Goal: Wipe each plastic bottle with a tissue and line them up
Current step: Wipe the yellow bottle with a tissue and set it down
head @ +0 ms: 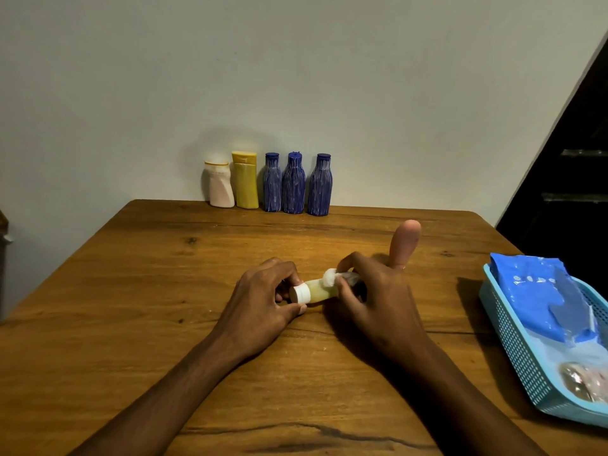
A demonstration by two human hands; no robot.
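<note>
Seemingly light, stiff and slick, the small bottle point(320, 288) at frame centre is gripped by the left hand point(263, 299) at its cap, while the right hand point(371, 291) pinches the tissue point(330, 278) against it.

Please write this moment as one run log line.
left hand holds small bottle | right hand wipes with tissue | five bottles lined

bottles point(268, 184) behind hands point(329, 297), basket point(513, 340) right
</note>
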